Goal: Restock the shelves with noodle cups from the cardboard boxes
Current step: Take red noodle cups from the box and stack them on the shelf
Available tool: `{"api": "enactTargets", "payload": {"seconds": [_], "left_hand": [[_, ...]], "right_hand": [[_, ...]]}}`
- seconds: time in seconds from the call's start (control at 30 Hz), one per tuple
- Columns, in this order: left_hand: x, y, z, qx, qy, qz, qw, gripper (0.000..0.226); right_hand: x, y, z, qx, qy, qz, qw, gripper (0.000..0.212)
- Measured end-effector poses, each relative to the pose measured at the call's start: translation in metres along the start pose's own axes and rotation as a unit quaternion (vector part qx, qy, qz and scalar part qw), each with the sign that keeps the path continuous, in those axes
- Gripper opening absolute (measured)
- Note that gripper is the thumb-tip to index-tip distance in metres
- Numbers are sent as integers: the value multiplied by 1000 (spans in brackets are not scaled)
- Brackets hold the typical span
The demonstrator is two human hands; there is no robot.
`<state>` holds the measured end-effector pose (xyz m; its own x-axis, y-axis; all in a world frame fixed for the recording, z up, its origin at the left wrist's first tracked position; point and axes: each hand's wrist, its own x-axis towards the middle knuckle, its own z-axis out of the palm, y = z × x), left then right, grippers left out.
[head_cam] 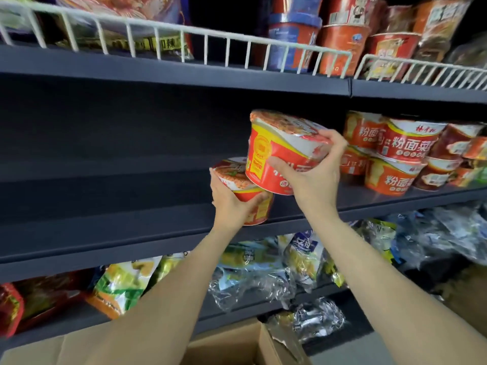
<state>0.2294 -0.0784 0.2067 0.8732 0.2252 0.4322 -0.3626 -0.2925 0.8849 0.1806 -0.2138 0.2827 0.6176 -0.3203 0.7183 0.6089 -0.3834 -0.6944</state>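
My right hand [313, 175] grips a red and yellow noodle cup [276, 151], tilted, in front of the dark middle shelf [118, 219]. Just below and to its left, my left hand [232, 204] grips a second noodle cup [242, 188] of the same kind, at the shelf's front edge. The upper cup overlaps the lower one; whether they touch I cannot tell. Stacked red noodle cups [400, 154] stand on the same shelf to the right. A cardboard box [232, 343] with an open flap lies at the bottom of the view, under my forearms.
The upper shelf has a white wire rail [184, 40] with tall red and blue cups [342, 43] behind it. The lower shelf holds bagged noodle packs [123, 285] and crinkled clear wrappers [253, 283]. The middle shelf's left part is bare.
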Motion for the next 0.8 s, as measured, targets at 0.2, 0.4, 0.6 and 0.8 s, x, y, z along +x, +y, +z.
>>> {"api": "enactTargets", "payload": {"seconds": [0.2,0.4,0.6,0.8], "left_hand": [[33,-9,13,226,-31,-30,973,125],[60,-14,21,264,-7,-52,963,104],[72,-31,6,-31,-77,-63,995,78],[56,-44,-40,471,-135,80,868,50]], "right_hand": [[46,35,53,-63,-93,-37,993,93],[46,75,77,-289,-146,-48,945,92],[10,111,78,-375,-279,-127,875,57],[41,131,110,-463,-363,-58,807,73]]}}
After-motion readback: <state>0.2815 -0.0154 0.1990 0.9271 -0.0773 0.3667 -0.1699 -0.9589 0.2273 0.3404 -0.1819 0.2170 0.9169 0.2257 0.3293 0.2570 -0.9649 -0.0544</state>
